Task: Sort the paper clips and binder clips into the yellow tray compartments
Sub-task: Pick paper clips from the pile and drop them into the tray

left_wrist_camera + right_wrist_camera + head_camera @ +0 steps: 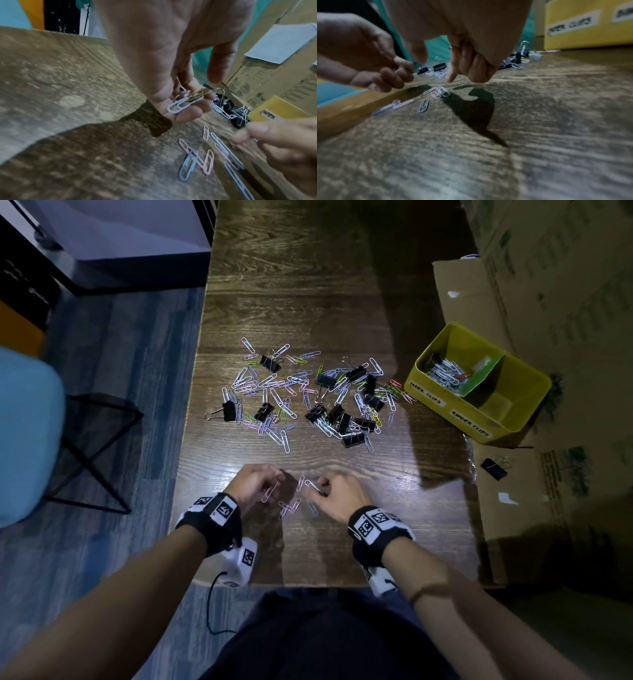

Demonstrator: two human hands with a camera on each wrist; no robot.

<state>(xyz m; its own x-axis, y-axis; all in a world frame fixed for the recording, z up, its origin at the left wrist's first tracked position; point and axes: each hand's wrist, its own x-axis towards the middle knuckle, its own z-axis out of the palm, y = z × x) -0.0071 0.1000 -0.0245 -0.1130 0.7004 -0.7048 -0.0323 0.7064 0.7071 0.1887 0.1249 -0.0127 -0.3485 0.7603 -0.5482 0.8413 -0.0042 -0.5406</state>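
In my left hand (171, 75) I hold a small bunch of paper clips (184, 103), white and gold ones, my curled fingers (187, 115) clenched round them just above the bench (308, 285). My right hand (337, 496) is close beside it, low over the wood, with its fingers curled in; a white clip (313, 486) lies at its fingertips, but I cannot tell whether my grip on that side has hold of it.

Between my two hands a few loose clips (291, 506), pink and pale blue, lie flat on the bench, some crossing each other. Farther out, toward the middle of the bench, sits the big scatter (308, 398) of coloured paper clips mixed with black binder clips (344, 419).

The yellow tray (479, 419) stands at the right edge, resting partly on flattened cardboard (513, 508). Its near wall carries two labels, "paper clips" and "binder clips". A green divider (486, 378) splits it, and the left compartment holds a heap of clips (445, 374). One black binder clip (493, 469) lies alone on the cardboard, near the tray.
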